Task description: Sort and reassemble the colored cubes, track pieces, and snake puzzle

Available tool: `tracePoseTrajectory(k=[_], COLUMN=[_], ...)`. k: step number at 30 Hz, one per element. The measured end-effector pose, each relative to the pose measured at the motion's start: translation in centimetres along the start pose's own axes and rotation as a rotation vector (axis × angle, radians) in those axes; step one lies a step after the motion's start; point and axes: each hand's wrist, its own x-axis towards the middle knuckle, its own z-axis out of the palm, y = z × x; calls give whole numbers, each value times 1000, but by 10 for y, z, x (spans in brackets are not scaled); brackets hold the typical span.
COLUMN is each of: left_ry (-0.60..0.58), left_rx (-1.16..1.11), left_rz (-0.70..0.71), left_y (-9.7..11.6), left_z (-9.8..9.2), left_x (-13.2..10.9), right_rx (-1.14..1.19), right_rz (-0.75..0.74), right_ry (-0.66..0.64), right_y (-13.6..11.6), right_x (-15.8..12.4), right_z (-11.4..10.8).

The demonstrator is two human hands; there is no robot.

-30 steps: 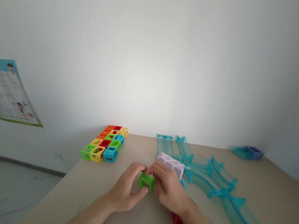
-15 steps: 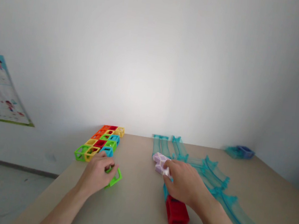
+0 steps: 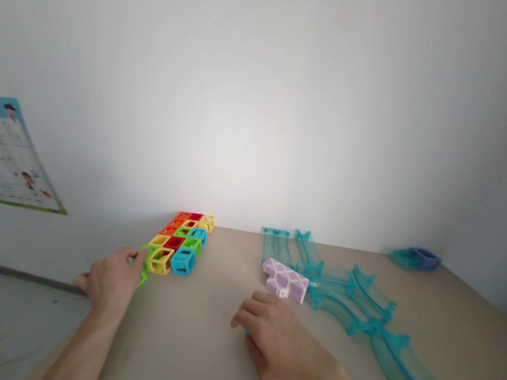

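Observation:
My left hand [image 3: 111,280] is at the table's left edge, its fingers closed round a green open-frame cube [image 3: 143,276]. It holds the cube against the near left corner of a flat grid of coloured cubes [image 3: 183,238]. My right hand [image 3: 277,343] lies on the table in the middle. Its fingers curl down over something hidden, and only a sliver of blue [image 3: 246,336] shows under the fingertips. A lilac patterned block [image 3: 286,279] lies just beyond that hand.
Several turquoise see-through track pieces [image 3: 347,293] run from the back middle to the near right corner. A small blue tray [image 3: 418,258] sits at the far right. The table [image 3: 196,338] drops off on the left to the floor. A poster [image 3: 1,150] hangs on the left wall.
My left hand carried the green cube from the middle of the table left to the cube grid. My right hand left the lilac block and drew back over where the red block lay.

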Motion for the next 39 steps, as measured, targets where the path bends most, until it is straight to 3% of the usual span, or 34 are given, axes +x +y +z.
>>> tracePoseTrajectory(k=[7, 12, 16, 19, 21, 24, 26, 30, 33, 39], left_ry=[-84, -108, 38, 123, -45, -430, -561, -628, -588, -291], left_rx=[-18, -19, -36, -288, -499, -563, -599, -556, -473, -490], left_rz=[45, 101, 252, 440, 688, 1093, 1109, 1026, 1015, 999], left_y=[10, 3, 3, 20, 36, 58, 66, 66, 63, 61], left_z=[7, 17, 20, 13, 7, 3, 4, 9, 13, 15], left_x=[-4, 2, 2, -15, -34, -64, -76, -81, -82, -74], right_rx=[109, 84, 67, 123, 192, 276, 300, 305, 298, 274], right_rz=[-117, 35, 219, 246, 209, 164, 203, 330, 342, 424], right_ry=[36, 120, 133, 146, 166, 209, 254, 306, 306, 374], right_y=[-7, -3, 5, 11, 13, 18, 23, 32, 33, 33], right_x=[2, 2, 3, 5, 6, 9, 11, 17, 23, 31], right_z=[7, 15, 28, 32, 34, 38, 42, 52, 57, 68])
